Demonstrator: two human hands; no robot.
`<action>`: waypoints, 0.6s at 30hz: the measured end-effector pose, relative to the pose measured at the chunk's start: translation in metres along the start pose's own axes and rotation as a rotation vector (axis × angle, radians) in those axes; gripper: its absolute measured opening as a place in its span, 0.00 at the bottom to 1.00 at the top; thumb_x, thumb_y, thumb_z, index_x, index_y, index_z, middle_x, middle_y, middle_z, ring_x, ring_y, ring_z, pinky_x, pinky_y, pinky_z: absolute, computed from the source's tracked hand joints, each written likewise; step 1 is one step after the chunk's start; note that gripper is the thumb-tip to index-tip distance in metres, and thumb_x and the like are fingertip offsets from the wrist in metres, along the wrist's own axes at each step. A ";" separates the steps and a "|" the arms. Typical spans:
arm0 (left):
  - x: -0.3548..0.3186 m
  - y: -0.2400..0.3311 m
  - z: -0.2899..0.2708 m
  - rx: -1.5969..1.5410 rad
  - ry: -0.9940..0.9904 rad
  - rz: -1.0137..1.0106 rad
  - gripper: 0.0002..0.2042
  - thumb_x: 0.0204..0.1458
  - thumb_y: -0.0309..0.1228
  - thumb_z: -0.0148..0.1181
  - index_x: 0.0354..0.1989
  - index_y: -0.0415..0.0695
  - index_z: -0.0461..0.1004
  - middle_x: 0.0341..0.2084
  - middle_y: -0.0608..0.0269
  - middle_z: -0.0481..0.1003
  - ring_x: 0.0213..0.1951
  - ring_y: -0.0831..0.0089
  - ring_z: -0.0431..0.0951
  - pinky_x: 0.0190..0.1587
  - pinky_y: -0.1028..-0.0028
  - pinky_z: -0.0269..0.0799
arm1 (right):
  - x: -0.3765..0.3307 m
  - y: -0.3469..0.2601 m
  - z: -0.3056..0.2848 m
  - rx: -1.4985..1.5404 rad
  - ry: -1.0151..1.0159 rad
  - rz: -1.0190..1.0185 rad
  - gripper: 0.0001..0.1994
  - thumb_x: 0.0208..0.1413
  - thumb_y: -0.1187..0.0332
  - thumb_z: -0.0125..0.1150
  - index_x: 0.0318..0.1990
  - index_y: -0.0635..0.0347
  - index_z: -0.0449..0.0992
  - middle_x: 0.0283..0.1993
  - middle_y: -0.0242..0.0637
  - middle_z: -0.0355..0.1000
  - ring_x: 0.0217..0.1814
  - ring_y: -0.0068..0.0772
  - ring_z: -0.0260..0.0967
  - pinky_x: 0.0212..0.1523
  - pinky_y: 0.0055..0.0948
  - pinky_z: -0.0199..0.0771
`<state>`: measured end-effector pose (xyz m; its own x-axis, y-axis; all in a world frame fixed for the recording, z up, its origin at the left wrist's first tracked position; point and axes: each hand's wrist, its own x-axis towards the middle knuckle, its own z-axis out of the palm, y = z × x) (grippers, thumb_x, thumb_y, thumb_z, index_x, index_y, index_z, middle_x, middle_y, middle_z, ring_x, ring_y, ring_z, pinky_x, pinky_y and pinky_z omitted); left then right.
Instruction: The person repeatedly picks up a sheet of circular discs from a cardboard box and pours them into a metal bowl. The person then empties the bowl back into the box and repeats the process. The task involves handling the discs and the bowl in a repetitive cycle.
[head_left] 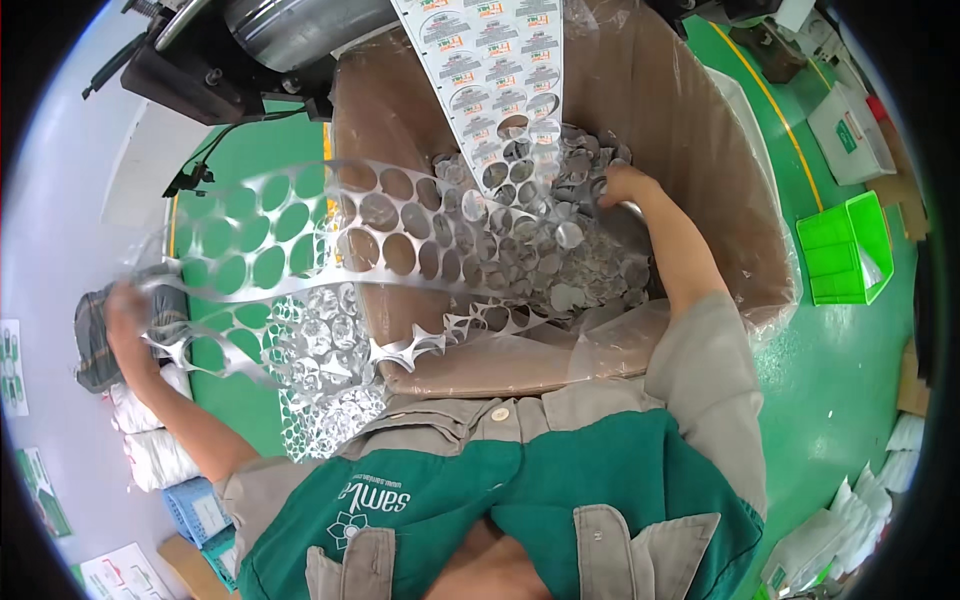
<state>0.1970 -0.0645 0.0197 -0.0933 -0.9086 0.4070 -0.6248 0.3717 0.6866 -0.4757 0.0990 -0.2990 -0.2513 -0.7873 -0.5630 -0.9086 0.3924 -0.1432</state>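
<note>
Punched strip (330, 235): a silvery web full of round holes, stretched from the box out to the left, held taut so it pulls clear.
Left hand (128, 305): blurred, closed around the strip's far-left end.
Right hand (622, 185): sunk into the scrap heap (560, 240); grip hidden, cannot tell.
Box (700, 150): big brown lined carton, catching waste.
Printed web (495, 70): hangs down from the machine (260, 40) behind.

Punched strip (330, 235): thin foil, silvery, glossy, smooth between round holes. Loose discs (560, 250): same shiny foil. Printed web (495, 70): white, matt-looking face. Box (700, 130): brown cardboard, lined with clear, glossy plastic film. Crate (845, 250): green plastic, smooth. Floor (840, 370): green, painted, slight sheen.
</note>
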 end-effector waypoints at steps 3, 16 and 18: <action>0.007 -0.021 0.005 0.818 0.001 0.378 0.16 0.56 0.32 0.47 0.51 0.40 0.67 0.43 0.59 0.71 0.44 0.72 0.70 0.48 0.73 0.64 | 0.007 0.018 0.016 -0.140 0.061 -0.061 0.18 0.33 0.60 0.63 0.33 0.63 0.78 0.39 0.47 0.73 0.38 0.45 0.72 0.38 0.37 0.72; -0.092 0.093 0.282 0.601 -0.670 0.789 0.29 0.40 0.46 0.61 0.53 0.48 0.66 0.51 0.57 0.66 0.60 0.58 0.55 0.59 0.46 0.41 | -0.116 -0.066 -0.157 1.723 0.078 -1.280 0.37 0.45 0.55 0.63 0.58 0.67 0.56 0.53 0.41 0.65 0.53 0.37 0.65 0.50 0.34 0.68; -0.095 0.096 0.287 0.629 -0.691 0.783 0.30 0.40 0.46 0.60 0.54 0.48 0.65 0.51 0.57 0.66 0.60 0.60 0.55 0.59 0.45 0.40 | -0.083 -0.053 -0.132 2.016 -0.166 -1.382 0.35 0.47 0.51 0.60 0.59 0.61 0.56 0.54 0.41 0.63 0.54 0.40 0.63 0.48 0.40 0.69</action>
<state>-0.0765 0.0028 -0.1259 -0.8863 -0.4611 0.0428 -0.4631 0.8817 -0.0900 -0.4503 0.0805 -0.1369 0.0492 -0.8875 0.4583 0.8242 -0.2230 -0.5205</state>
